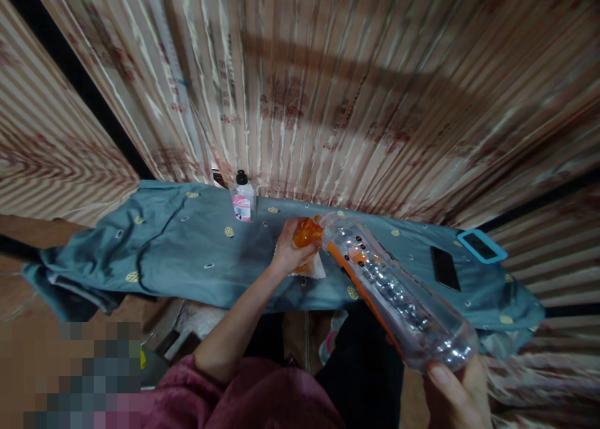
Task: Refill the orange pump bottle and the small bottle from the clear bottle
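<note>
Right hand [457, 388] clamps bottle [398, 297] base — left hand [293, 244] pinches orange cap [307, 234] at 12 o'clock, steadying neck over worktop [187, 254].

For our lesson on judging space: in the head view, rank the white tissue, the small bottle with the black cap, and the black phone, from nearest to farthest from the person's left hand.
1. White tissue, just under the left hand.
2. Small clear bottle with black cap, behind, by the curtain.
3. Flat black phone, far right on the blue cloth.
</note>
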`<state>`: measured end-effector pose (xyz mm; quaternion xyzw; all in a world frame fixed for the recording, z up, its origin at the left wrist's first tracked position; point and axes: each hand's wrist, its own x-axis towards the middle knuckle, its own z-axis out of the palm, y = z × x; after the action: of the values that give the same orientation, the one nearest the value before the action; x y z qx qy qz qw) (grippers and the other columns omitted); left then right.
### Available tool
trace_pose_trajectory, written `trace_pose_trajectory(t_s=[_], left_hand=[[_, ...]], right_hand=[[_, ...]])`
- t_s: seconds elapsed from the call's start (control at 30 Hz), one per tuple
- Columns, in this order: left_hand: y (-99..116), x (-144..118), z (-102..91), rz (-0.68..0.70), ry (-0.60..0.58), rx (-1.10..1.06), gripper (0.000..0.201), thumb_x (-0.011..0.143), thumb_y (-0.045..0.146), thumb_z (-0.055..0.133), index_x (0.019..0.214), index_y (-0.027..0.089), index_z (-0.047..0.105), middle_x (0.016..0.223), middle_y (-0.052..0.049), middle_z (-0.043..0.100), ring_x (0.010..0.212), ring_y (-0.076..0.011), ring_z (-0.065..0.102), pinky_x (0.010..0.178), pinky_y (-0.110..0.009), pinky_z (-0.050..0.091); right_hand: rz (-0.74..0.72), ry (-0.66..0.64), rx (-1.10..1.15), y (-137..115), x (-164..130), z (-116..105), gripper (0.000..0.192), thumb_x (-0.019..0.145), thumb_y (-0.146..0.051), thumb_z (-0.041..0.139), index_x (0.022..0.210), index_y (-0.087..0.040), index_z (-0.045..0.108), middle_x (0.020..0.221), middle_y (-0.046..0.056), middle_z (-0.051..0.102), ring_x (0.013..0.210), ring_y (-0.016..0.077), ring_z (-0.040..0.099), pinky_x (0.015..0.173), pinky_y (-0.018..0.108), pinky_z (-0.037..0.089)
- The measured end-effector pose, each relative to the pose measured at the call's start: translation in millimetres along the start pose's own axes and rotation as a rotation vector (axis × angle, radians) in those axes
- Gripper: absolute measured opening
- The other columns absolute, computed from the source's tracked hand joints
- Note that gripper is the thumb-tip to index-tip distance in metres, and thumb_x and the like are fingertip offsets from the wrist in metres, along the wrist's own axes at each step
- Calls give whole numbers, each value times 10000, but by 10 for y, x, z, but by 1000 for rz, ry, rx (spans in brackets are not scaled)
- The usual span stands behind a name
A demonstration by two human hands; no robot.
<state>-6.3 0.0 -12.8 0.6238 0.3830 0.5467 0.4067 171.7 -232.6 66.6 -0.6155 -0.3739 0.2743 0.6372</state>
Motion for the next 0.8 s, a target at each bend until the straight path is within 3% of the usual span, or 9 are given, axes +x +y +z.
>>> trace_pose_trajectory(t_s=[0.17, 0.47, 0.8], left_hand=[[3, -2, 0, -5, -1, 21, 501, 641, 279, 800, 1101, 217, 611, 1089, -62, 638, 1043, -261, 625, 928, -413, 505], [8, -2, -4, 0, -15, 15, 489, 660, 302, 796, 1104, 220, 607, 1093, -59, 643, 1046, -253, 624, 925, -395, 503], [-11, 1, -11, -14, -7, 24, 509, 640, 294, 805, 1103, 219, 608, 1108, -66, 634, 1051, -265, 623, 930, -418, 502]], right_hand=[[12, -17, 4, -12, 9, -7, 755, 736, -456, 695, 1397, -178, 462, 1327, 140, 545, 1175, 343, 541, 972, 452, 410], [-35, -61, -46, 278, 64, -247, 781, 693, -445, 725, 1387, -181, 483, 1289, 143, 576, 1131, 362, 569, 913, 460, 455], [-14, -31, -94, 37, 25, -98, 789, 720, -487, 704, 1399, -168, 460, 1294, 152, 565, 1160, 361, 546, 927, 466, 444]])
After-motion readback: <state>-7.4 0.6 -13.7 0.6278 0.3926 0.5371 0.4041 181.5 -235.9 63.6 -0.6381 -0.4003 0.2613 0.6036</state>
